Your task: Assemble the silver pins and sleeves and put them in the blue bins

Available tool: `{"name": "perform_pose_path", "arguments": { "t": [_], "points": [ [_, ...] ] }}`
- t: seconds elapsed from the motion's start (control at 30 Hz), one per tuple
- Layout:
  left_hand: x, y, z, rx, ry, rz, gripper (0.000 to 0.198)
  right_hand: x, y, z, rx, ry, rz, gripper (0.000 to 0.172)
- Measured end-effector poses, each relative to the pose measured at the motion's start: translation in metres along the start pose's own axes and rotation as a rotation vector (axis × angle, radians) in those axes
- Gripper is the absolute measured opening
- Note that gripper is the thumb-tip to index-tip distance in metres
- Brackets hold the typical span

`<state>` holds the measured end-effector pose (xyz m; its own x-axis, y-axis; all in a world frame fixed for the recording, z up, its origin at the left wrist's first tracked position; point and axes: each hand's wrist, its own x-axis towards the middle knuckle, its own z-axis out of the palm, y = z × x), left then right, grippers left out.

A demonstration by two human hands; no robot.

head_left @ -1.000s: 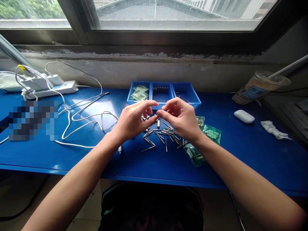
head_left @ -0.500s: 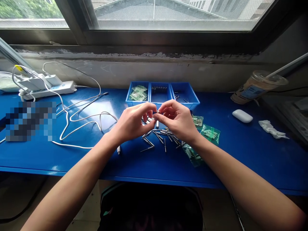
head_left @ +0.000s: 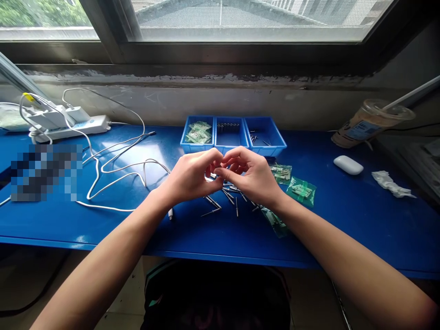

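Note:
My left hand (head_left: 194, 176) and my right hand (head_left: 252, 176) meet above the middle of the blue table, fingertips together. The fingers of both are curled in a pinch, and what lies between them is too small and hidden to name. Below the hands several thin metal pins (head_left: 237, 207) lie loose on the table. Beside my right wrist are green-clear plastic bags with metal parts (head_left: 301, 191). Just behind the hands stands a blue three-part bin (head_left: 232, 149), with small bags (head_left: 198, 133) in its left compartment, small rings in the middle and a few pins in the right.
White cables (head_left: 98, 169) and a power strip (head_left: 92, 123) spread over the left side. On the right are a tilted drink cup (head_left: 360, 128), a white case (head_left: 348, 165) and a crumpled tissue (head_left: 392, 184). A window and wall rise behind the table.
My hands have drawn closer, their fingertips now touching. The small metal part seen between them earlier is now hidden by the fingers.

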<state>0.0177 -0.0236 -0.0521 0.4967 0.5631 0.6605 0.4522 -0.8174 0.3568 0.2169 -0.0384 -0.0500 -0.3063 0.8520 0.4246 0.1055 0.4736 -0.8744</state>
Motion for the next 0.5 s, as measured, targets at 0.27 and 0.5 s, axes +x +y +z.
{"name": "perform_pose_path", "arguments": {
  "t": [0.27,0.5],
  "points": [
    [0.0014,0.0015,-0.0027,-0.011,-0.016,0.0,0.019,0.0,-0.001,0.0008,0.01,0.007,0.028,0.031],
    [0.002,0.0029,-0.0029,-0.011,-0.02,-0.011,0.017,-0.0006,-0.0004,0.0012,0.025,-0.003,0.037,0.035]
  ]
}}
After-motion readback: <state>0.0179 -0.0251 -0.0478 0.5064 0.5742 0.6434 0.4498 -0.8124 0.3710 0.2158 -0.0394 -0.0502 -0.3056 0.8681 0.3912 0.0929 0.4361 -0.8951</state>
